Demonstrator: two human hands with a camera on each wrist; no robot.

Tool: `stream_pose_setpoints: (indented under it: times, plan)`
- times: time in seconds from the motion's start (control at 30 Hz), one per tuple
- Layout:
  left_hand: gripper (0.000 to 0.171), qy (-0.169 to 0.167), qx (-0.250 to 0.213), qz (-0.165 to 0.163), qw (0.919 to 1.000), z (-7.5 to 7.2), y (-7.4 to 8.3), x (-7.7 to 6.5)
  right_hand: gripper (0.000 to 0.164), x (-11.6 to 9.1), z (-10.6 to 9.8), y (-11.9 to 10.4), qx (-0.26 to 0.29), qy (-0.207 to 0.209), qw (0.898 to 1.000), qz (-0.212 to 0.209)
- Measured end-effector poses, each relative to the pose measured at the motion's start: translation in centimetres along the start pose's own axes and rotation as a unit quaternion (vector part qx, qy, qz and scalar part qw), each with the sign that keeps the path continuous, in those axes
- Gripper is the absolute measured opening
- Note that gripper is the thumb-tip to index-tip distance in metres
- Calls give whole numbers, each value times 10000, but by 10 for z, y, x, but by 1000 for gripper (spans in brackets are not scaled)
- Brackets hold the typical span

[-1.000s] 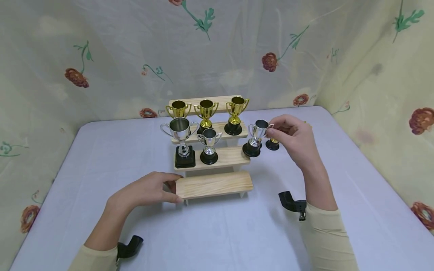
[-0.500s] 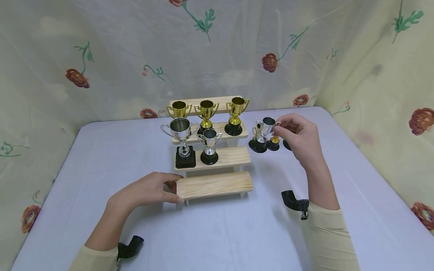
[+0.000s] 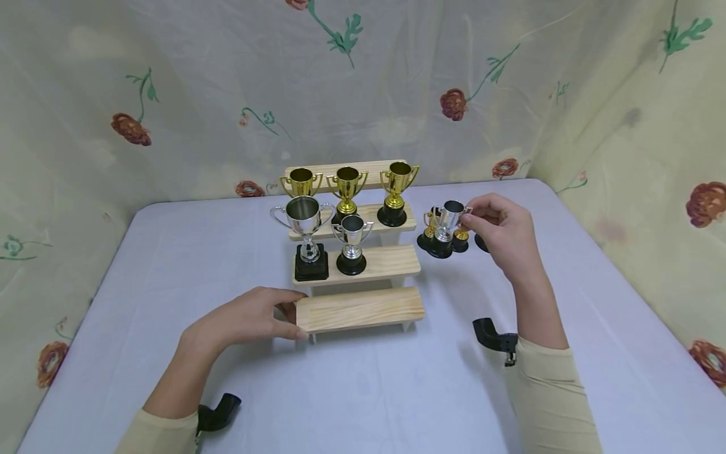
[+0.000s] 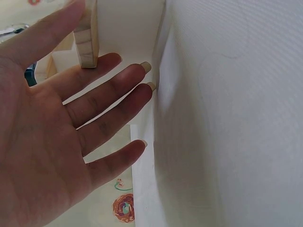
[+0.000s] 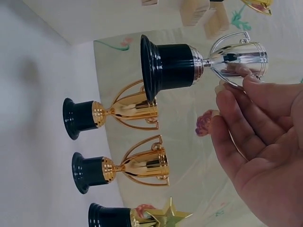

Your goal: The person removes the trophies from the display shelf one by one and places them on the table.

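Note:
My right hand (image 3: 501, 233) pinches a silver trophy cup (image 3: 450, 217) by one handle, thumb against fingers. In the right wrist view its black base (image 5: 173, 66) hangs above the table. Beside it, two small gold trophies (image 5: 142, 161) and a gold star trophy (image 5: 169, 218) stand on the table. My left hand (image 3: 244, 318) holds the left end of a stepped wooden display stand (image 3: 360, 309) at its bottom step, between thumb and index finger; the other fingers (image 4: 111, 116) are spread. Three gold trophies (image 3: 346, 183) stand higher up, a large silver cup (image 3: 303, 214) and a smaller one (image 3: 351, 230) lower.
A white cloth (image 3: 363, 397) covers the table. Flower-printed curtains (image 3: 386, 94) enclose it at the back and sides. A black camera mount sits on each wrist, the right one (image 3: 493, 337) close over the cloth in the head view.
My right hand has carried the silver trophy rightward, away from the third step to in front of the small gold trophies. My left hand stays at the bottom step.

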State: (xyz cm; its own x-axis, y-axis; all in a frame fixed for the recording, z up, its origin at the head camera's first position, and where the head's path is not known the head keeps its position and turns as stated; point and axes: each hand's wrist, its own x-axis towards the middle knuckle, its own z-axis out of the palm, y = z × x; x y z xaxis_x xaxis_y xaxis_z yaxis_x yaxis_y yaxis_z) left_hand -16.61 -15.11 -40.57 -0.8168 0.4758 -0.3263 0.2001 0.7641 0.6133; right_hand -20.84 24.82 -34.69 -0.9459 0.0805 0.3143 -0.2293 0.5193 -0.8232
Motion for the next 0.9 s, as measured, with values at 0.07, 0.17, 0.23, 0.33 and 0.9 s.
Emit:
stream_pose_setpoints:
  times: [0.07,0.17,0.23,0.33,0.9]
  plan:
    - [62,3,18,-15,10000,0,0,0,15,1,1,2,-25,-37,10000,86]
    - [63,2,23,-28,10000,0,0,0,15,3,2,6,-107,-78,9997,192]
    - [63,-3,17,-20,10000,0,0,1,15,4,3,8,-189,-98,9995,226]
    - [62,-1,12,-15,10000,0,0,1,15,5,5,10,-295,-115,9991,273]
    - [64,20,-11,48,10000,0,-2,0,17,9,14,28,-719,-310,9947,665]
